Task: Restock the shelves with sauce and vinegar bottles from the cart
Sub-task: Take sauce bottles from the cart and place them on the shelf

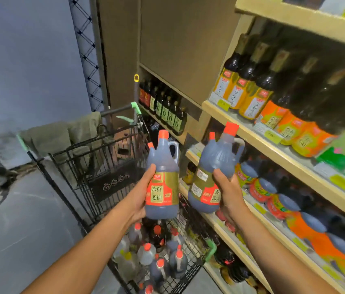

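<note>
My left hand grips a dark sauce jug with an orange cap and a red and gold label, held upright above the cart. My right hand grips a second, similar jug, tilted slightly toward the middle shelf. That shelf holds a row of like jugs. The black wire cart stands below my arms, with several orange-capped bottles in its basket.
The upper shelf carries tall dark bottles with orange labels. A far shelf holds green-labelled bottles. A greenish cloth hangs over the cart's far end. Grey floor lies to the left.
</note>
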Demonstrator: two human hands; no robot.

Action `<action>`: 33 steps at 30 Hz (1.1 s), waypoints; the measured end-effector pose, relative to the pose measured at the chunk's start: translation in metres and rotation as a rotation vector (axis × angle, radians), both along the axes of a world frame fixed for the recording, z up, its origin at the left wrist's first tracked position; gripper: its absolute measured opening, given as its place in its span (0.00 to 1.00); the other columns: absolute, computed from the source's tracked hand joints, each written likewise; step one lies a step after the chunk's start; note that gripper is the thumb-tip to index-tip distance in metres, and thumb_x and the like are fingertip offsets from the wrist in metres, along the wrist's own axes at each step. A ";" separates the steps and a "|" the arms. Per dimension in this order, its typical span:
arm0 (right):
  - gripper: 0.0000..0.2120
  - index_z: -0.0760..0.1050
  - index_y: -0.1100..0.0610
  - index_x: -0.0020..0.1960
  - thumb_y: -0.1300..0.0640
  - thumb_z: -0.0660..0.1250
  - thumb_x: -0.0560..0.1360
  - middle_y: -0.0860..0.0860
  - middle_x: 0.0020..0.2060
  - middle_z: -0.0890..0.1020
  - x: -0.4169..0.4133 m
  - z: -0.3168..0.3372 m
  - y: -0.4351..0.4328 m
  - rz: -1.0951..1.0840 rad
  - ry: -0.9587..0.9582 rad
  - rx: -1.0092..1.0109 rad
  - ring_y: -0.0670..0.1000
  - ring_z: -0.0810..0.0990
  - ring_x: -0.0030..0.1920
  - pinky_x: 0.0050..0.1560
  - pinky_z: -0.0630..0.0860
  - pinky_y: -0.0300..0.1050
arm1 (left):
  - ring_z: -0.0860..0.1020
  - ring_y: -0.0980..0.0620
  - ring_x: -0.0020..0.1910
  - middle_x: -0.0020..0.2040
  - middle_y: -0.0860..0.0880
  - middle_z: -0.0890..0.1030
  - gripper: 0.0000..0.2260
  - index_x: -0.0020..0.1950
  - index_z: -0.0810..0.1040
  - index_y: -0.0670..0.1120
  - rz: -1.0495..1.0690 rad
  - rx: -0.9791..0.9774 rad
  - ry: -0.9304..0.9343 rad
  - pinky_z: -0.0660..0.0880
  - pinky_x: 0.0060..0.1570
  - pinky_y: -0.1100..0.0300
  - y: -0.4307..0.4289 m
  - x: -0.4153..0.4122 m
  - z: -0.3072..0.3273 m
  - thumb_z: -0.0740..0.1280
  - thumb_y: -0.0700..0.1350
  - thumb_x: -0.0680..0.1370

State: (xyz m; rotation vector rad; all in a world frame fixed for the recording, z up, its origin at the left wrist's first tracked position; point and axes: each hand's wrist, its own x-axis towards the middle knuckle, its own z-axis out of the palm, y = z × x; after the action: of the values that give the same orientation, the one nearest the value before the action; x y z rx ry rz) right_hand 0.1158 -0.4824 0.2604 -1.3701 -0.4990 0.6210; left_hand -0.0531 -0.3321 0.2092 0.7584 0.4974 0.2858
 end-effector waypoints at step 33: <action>0.30 0.77 0.53 0.61 0.44 0.77 0.62 0.53 0.49 0.87 -0.102 -0.023 -0.671 -1.029 0.117 0.005 0.55 0.87 0.48 0.43 0.83 0.45 | 0.86 0.45 0.42 0.49 0.40 0.87 0.21 0.57 0.81 0.43 -0.994 0.334 0.040 0.84 0.46 0.52 -0.602 0.117 0.022 0.70 0.60 0.76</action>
State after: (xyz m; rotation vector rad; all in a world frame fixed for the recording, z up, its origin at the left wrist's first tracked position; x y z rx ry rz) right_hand 0.0136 -1.1532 0.2378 -1.3667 0.3189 -0.1499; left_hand 0.0644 -0.9344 0.2313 1.2439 0.0633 -0.5890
